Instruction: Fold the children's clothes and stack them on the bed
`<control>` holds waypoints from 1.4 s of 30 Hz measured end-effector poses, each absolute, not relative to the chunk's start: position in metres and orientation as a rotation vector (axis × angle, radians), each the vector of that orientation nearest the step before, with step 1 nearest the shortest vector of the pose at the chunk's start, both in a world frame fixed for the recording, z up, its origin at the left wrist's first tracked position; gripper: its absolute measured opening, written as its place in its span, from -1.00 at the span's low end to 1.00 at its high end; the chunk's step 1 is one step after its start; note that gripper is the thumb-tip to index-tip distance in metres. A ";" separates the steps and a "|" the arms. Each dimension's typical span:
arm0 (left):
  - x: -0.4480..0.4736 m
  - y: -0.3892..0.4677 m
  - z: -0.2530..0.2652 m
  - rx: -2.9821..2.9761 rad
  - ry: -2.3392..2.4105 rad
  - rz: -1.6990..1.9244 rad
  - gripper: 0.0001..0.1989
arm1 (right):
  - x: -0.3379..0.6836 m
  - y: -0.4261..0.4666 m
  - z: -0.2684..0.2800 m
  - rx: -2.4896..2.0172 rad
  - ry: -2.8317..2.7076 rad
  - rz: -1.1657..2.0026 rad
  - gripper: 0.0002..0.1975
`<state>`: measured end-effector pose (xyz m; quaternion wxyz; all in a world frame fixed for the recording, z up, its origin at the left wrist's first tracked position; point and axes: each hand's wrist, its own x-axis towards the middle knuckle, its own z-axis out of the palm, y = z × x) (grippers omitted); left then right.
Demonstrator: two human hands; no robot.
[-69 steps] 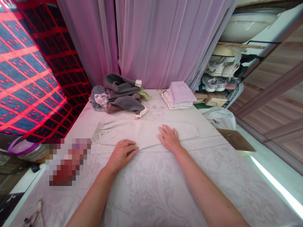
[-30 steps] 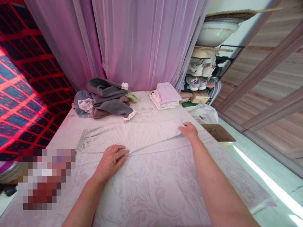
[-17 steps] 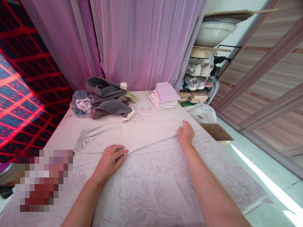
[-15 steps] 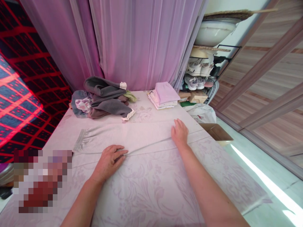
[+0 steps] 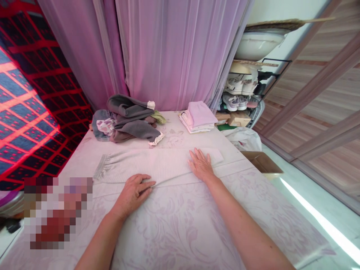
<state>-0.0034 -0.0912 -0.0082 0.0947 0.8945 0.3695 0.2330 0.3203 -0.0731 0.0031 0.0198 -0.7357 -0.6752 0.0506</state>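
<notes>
Pale striped trousers point(image 5: 165, 163), folded lengthwise, lie flat across the table. Their gathered elastic waistband point(image 5: 100, 167) points left and the narrower leg end reaches to the right. At the near edge of the cloth rests my left hand point(image 5: 137, 191), fingers stretched out and touching it. My right hand point(image 5: 201, 164) lies flat with spread fingers on the lower leg, a little short of the cuff. Neither hand grips anything.
Behind the trousers sits a loose heap of dark grey clothes point(image 5: 132, 120). A stack of folded pink and white clothes point(image 5: 198, 117) stands at the back right. Off the right edge are a brown bin point(image 5: 263, 163) and a shoe rack point(image 5: 239, 86). A pixelated patch covers the left side.
My right hand has moved left from the cuff end onto the leg and spread its fingers, uncovering the cuff. My left hand stays at the near edge. The view has shifted slightly.
</notes>
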 end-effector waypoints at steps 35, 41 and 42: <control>-0.044 -0.084 -0.030 2.236 2.302 0.734 -0.56 | 0.146 -0.007 0.013 -1.685 -2.544 0.457 -0.40; -0.044 -0.083 -0.033 2.167 2.313 0.735 -0.56 | 0.116 0.000 0.019 -1.523 -2.540 0.346 -0.40; -0.045 -0.083 -0.033 2.145 2.322 0.735 -0.56 | 0.110 0.001 0.017 -1.514 -2.558 0.380 -0.39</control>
